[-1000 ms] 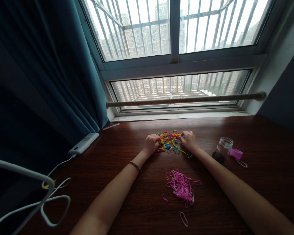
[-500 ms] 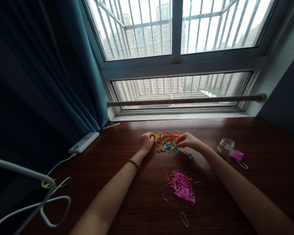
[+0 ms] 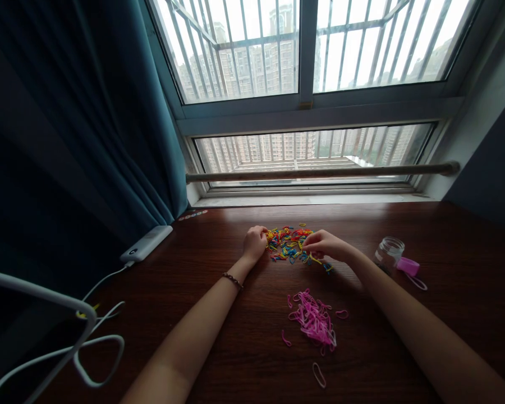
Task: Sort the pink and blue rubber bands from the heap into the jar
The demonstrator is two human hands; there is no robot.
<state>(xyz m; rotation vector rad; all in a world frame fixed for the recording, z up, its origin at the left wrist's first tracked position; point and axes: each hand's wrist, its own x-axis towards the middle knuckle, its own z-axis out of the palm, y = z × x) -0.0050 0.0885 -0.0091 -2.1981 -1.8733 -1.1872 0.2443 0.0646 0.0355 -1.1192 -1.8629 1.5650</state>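
Small rubber bands in yellow, red and blue lie in a loose pile (image 3: 287,247) on the dark wooden table. At the pile's left edge rests my left hand (image 3: 255,242), its fingers curled in against yellow bands. My right hand (image 3: 326,246) reaches over the right side of the pile with thumb and fingers pinched together. What either hand holds, if anything, is too small to tell. A second pile of pink rubber bands (image 3: 315,320) lies nearer to me, with a few stray ones around it, including a pale band (image 3: 318,375) at the front.
Right of my right arm stand a clear glass jar (image 3: 389,252) and a pink lid (image 3: 408,266) with a loop. A white power bank (image 3: 146,243) with a cable lies at the left by the blue curtain (image 3: 151,140). A white tube (image 3: 46,292) curves in at lower left.
My right hand's fingers have shifted slightly at the coloured pile, and a yellow band below them lies differently. My left hand stays at the pile's edge. The view has moved a little.
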